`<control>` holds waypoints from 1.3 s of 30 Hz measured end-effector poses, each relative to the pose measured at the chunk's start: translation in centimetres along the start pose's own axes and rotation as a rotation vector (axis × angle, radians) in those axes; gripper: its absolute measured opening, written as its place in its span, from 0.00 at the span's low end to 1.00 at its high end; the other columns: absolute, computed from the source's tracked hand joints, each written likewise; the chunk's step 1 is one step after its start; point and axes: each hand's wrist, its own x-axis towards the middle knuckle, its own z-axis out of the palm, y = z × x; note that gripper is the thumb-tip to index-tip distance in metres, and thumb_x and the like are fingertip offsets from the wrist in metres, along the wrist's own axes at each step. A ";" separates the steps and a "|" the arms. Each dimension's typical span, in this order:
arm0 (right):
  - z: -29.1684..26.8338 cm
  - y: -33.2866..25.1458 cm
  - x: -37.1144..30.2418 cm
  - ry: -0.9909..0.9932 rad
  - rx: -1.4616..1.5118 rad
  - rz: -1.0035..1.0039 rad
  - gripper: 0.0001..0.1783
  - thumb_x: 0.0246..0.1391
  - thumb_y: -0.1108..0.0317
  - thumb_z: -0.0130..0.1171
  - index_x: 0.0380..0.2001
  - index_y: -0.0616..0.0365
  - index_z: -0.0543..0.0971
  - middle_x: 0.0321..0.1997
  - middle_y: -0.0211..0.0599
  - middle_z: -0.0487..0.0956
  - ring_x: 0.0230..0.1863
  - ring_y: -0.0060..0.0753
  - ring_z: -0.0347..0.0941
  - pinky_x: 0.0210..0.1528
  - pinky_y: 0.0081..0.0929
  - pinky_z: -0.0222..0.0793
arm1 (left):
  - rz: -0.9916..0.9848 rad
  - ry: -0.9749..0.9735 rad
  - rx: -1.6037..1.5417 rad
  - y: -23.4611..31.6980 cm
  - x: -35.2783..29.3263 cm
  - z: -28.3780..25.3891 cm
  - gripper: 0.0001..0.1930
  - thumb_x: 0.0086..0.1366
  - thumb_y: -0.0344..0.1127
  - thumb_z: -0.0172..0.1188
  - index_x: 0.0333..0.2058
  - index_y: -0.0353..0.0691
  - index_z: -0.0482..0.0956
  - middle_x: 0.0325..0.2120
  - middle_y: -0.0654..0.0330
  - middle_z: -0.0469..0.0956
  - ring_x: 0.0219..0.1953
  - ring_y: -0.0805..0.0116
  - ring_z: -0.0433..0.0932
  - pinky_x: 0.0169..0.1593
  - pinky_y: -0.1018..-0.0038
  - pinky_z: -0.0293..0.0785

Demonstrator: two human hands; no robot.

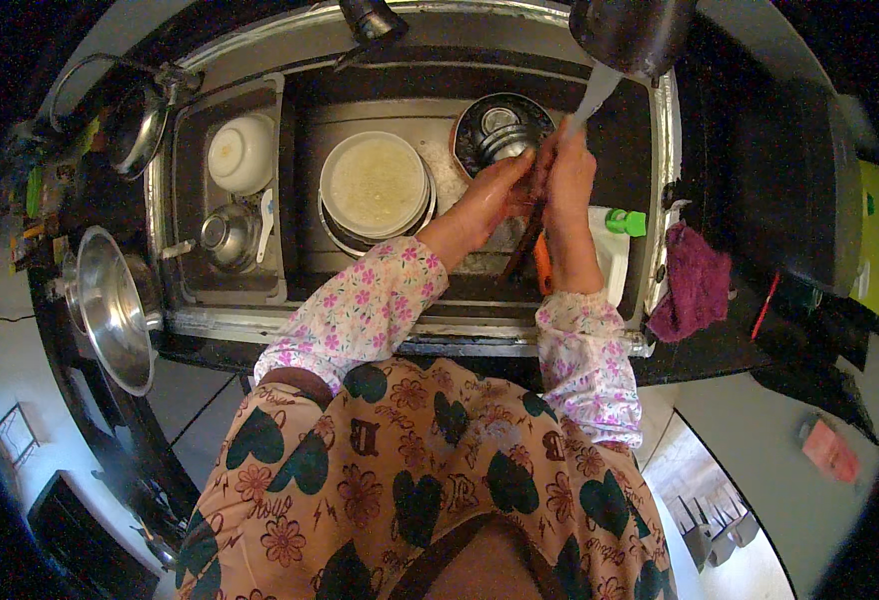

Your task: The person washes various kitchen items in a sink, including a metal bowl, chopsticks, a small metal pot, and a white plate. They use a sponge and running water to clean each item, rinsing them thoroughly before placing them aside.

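Over the right part of the sink, my left hand (495, 195) and my right hand (570, 172) come together, both closed around a bundle of dark brown chopsticks (526, 245). Their lower ends stick out below my palms. Water (597, 94) runs from the tap (635, 35) onto my right hand. Just behind my left hand sits a dark round pan (467, 122) with stacked metal bowls (506, 137) in it, partly hidden by my fingers. Left of my hands stands a stack of pale plates (375, 185). An orange-handled thing (543, 262) shows beside my right wrist.
A white bowl (242, 152), a small metal bowl (228, 237) and a white spoon (266, 225) lie in the left compartment. A green-capped bottle (625, 222) is at the sink's right. Outside are a purple cloth (693, 283) and a large metal basin (112, 310).
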 end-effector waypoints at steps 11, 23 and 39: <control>3.3 -3.0 -4.8 0.030 -0.475 -0.331 0.19 0.54 0.59 0.44 0.39 0.64 0.74 0.43 0.47 0.71 0.45 0.47 0.66 0.49 0.35 0.59 | 0.044 -0.208 -0.364 -0.6 1.8 -0.3 0.33 0.58 0.68 0.37 0.41 0.43 0.71 0.33 0.56 0.75 0.35 0.61 0.74 0.43 0.70 0.68; 7.5 -4.9 -9.4 -0.028 -0.104 -0.384 0.34 0.61 0.44 0.22 0.58 0.60 0.58 0.61 0.40 0.59 0.63 0.36 0.50 0.64 0.31 0.39 | 0.105 0.028 0.025 2.9 -5.6 -0.7 0.33 0.62 0.63 0.34 0.54 0.43 0.64 0.51 0.55 0.67 0.52 0.61 0.64 0.55 0.66 0.58; 10.4 -6.0 -17.2 -0.074 0.086 -0.211 0.35 0.59 0.41 0.22 0.61 0.54 0.55 0.64 0.43 0.55 0.63 0.41 0.51 0.63 0.38 0.45 | 0.334 -0.103 -0.074 5.0 -17.6 -3.0 0.25 0.65 0.54 0.38 0.55 0.47 0.63 0.53 0.60 0.64 0.52 0.68 0.61 0.55 0.74 0.57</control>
